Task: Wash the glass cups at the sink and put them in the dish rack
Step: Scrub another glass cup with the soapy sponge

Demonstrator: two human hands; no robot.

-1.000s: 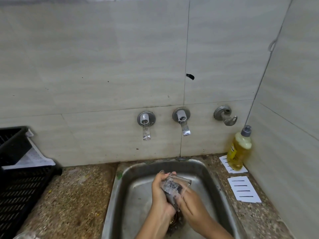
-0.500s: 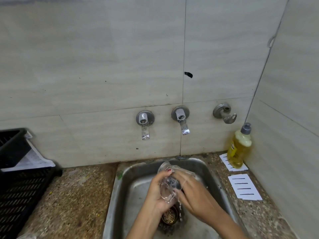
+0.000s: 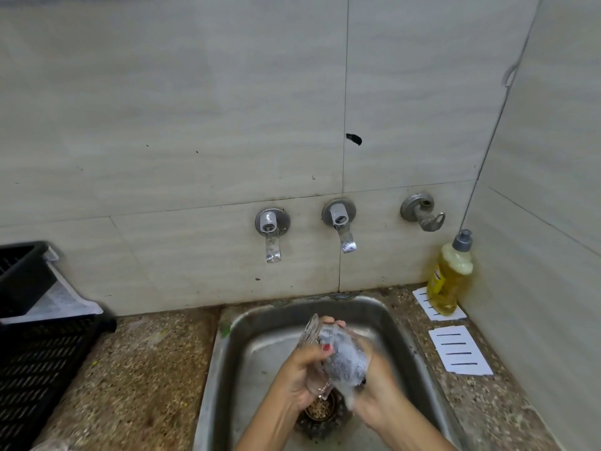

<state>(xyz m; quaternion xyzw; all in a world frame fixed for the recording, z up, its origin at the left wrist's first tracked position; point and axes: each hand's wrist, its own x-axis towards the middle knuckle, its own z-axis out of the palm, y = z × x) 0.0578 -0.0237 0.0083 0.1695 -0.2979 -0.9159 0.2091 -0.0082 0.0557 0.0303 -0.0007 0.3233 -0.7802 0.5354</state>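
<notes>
Since half a second ago we have turned the glass cup [image 3: 311, 338] so its mouth faces rear-left, above the sink [image 3: 224, 353] drain. Our left hand [image 3: 300, 375] curls round it while our right hand [image 3: 382, 382] clutches a sudsy scrubber [image 3: 346, 358] against its wall. We judge the soapy glass could slip and strike the steel basin; a stretch of table [image 3: 146, 369] lies between sink and dish rack [image 3: 39, 362] at left.

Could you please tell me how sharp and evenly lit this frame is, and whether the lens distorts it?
Head view: light is soft and even, with glints on the taps; the glass cup, left hand and right hand are smeared by motion blur and foam; the wide lens bows the tile joints; the dish rack at the left edge looks soft.
</notes>
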